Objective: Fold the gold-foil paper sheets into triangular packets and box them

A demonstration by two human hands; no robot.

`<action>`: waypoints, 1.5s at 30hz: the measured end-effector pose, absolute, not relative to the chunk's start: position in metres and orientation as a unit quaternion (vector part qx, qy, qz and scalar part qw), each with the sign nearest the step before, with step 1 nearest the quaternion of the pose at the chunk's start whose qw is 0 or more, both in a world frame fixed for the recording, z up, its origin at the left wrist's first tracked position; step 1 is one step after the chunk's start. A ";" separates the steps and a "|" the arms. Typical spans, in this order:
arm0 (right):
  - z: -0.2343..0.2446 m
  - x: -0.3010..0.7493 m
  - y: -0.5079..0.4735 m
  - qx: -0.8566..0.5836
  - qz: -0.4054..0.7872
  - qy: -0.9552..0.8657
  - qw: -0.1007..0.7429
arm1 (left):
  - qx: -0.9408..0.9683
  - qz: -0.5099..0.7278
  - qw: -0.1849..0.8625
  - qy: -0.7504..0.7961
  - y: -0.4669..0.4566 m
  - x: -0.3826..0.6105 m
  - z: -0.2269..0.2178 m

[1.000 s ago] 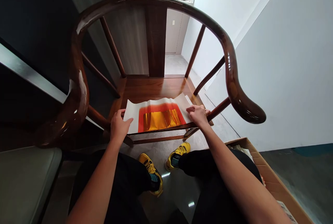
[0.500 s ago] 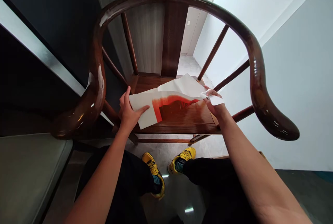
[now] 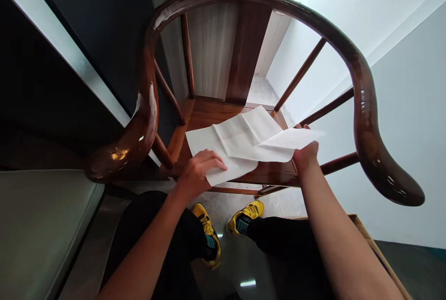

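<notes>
Left hand: the left hand (image 3: 200,172) is laid palm-down at the front left of the seat of the horseshoe-back chair (image 3: 212,113). Its fingers are pressed together and lightly curved on the near corner of the sheet of white paper (image 3: 240,140). No pinch is shown; by the flat contact, the sheet is judged to be pinned against sliding.

Right hand: the right hand (image 3: 305,156) is closed in a pinch on the sheet's right edge, just off the front right corner of the seat. The fingertips (image 3: 299,126) are curled behind the paper, and the thumb cannot be made out. The edge seems to be raised by this grip.

Sheet: it is spread over the seat and is marked by creases. Its far part is laid flat, while a right flap is lifted clear of the wood, apparently drawn out between the 2 hands.

Chair: the curved armrest rail (image 3: 362,95) is arched above the seat, with the wide back splat (image 3: 248,54) behind it.

Below: 2 yellow sneakers (image 3: 209,237) and black trousers (image 3: 153,230) are seen in front of the seat.

Sides: a grey-green cushion (image 3: 42,225) is left of the seat, and a cardboard box (image 3: 374,246) is right of it.
</notes>
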State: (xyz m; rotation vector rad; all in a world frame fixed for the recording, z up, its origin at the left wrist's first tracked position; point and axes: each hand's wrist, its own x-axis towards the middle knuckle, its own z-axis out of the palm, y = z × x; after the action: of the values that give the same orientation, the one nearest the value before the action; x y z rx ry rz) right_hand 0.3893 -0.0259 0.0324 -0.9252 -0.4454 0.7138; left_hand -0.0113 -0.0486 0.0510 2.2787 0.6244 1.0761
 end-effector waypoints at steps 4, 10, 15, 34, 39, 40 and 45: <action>0.057 0.377 -0.070 -0.474 0.287 -0.274 0.786 | 0.901 0.353 0.151 0.201 -0.072 -0.004 0.019; 0.053 0.298 -0.160 -0.581 0.043 -0.776 0.243 | 0.936 0.238 0.114 0.234 -0.086 0.004 -0.005; 0.002 0.259 -0.176 -0.536 0.067 -0.832 0.126 | 0.935 0.199 0.193 0.221 -0.073 -0.020 0.005; -0.008 0.259 -0.122 -0.785 0.144 -0.559 0.224 | 0.768 0.295 0.169 0.542 -0.050 0.004 -0.008; -0.001 0.243 -0.123 -0.756 0.030 -0.622 0.205 | 0.767 0.299 0.166 0.543 -0.048 0.006 -0.011; 0.002 0.237 -0.124 -0.732 0.009 -0.651 0.200 | 0.767 0.301 0.165 0.542 -0.048 0.007 -0.012; 0.002 0.211 -0.126 -0.600 0.020 -0.790 0.122 | 0.764 0.295 0.169 0.548 -0.048 0.007 -0.011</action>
State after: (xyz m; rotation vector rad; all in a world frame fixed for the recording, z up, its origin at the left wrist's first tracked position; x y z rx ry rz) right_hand 0.2111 -0.1259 0.0016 -1.7517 -2.3054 0.0580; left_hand 0.0075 -0.0482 -0.0108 2.1721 1.5593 0.8401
